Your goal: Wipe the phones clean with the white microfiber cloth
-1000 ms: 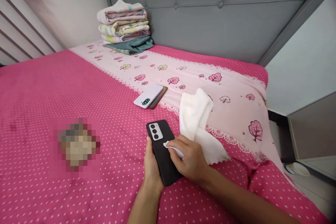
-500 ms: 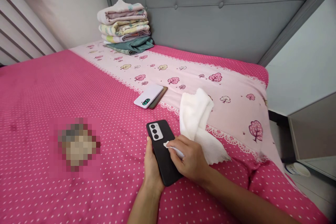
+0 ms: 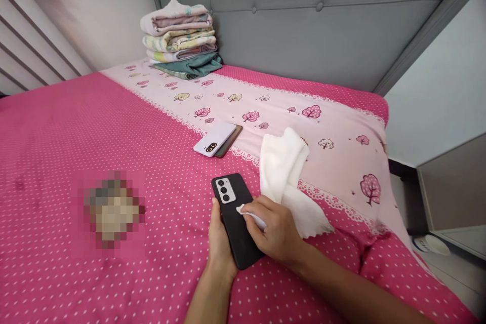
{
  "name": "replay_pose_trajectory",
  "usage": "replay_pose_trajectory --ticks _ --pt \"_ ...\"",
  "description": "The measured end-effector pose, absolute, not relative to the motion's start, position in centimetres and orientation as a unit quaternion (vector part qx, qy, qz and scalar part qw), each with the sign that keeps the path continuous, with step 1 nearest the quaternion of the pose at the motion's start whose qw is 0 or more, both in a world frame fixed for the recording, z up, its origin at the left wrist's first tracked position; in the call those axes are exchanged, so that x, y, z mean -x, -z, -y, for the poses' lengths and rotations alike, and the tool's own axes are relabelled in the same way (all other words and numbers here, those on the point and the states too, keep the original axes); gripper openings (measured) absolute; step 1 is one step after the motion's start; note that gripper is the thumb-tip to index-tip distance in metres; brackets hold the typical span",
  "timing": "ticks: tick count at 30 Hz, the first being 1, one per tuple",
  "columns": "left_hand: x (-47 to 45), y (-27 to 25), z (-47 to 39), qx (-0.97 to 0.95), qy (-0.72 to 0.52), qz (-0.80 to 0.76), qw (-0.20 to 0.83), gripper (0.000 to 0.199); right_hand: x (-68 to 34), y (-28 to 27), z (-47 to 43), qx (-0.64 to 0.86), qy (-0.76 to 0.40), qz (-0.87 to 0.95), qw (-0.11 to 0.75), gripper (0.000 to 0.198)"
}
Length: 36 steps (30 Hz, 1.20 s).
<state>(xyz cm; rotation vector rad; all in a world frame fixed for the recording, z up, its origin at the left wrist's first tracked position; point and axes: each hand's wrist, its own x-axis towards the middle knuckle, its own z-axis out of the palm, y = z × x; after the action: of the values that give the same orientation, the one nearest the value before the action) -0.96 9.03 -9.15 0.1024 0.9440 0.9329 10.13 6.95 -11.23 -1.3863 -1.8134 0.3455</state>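
A black phone, back side up with three camera lenses at its top end, rests tilted in my left hand, whose fingers curl under its left side. My right hand is closed over a small piece of white cloth or tissue and presses it against the phone's back. How far that piece extends inside the fingers is hidden. Just beyond the right hand lies a crumpled white cloth on the bed.
Farther off, a pale lilac phone overlaps a brown phone. A blurred-out item lies at left on the pink dotted bedspread. Folded bedding is stacked by the grey headboard. The bed's edge drops away at right.
The lens rings on the lilac phone have turned from green to a dull gold. Both hands and the black phone look the same as before.
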Motion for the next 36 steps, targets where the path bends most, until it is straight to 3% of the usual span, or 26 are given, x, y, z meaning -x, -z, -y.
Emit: replay_pose_trajectory --ticks 36 --pt "1.02 9.07 -9.0 -0.052 -0.432 -0.437 0.787 0.05 -10.22 11.22 -6.99 0.549 -0.131 0.718 0.408 0.017"
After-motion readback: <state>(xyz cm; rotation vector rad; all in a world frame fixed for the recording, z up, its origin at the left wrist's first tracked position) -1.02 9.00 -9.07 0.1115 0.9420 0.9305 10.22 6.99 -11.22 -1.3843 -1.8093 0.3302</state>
